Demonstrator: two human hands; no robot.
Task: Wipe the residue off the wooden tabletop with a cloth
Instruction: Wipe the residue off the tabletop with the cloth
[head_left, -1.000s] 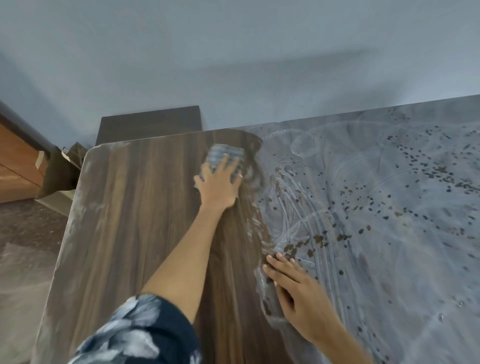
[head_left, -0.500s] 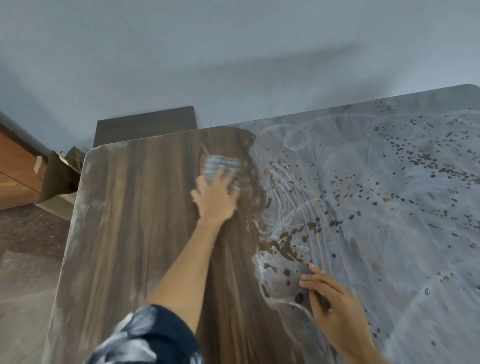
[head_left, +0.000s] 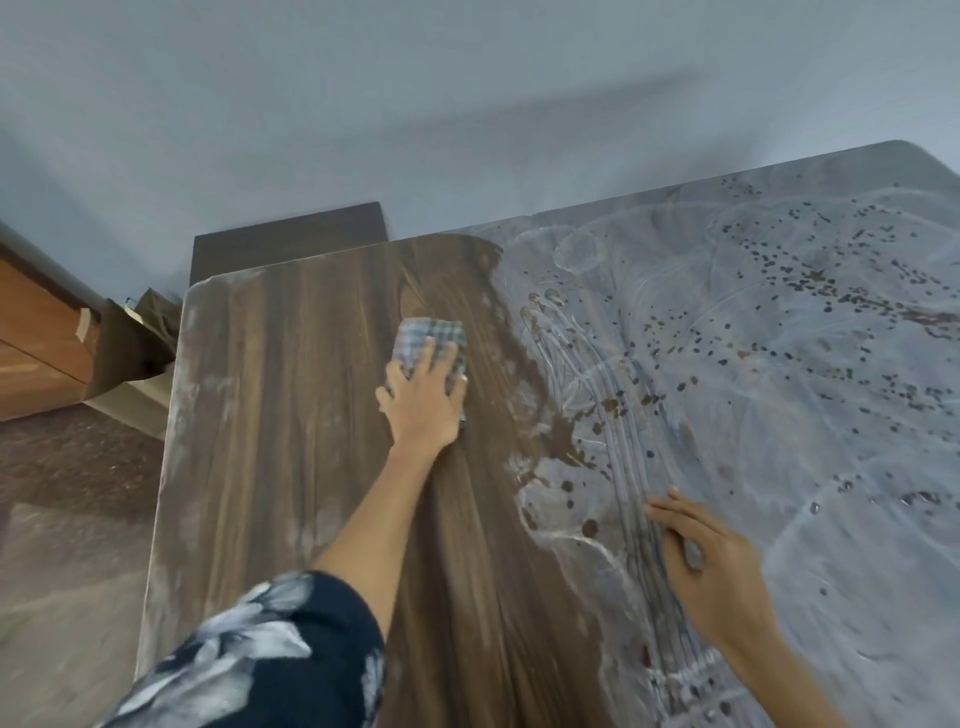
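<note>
the left hand (head_left: 423, 400) hides much of the cloth (head_left: 428, 340); the tabletop (head_left: 291, 415) runs off frame.

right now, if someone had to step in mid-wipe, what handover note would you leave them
Left hand: fingers spread flat, pressing the checked cloth onto the wooden tabletop, near the far edge.
Right hand: resting on the tabletop inside the residue, holding nothing.
Done: the left part of the top shows bare wood grain, with faint pale streaks near the left edge.
Left: the grey-white residue with its dark specks covers the whole right part, from the far edge to the near one. The boundary runs just right of the cloth; work rightward from there.
</note>
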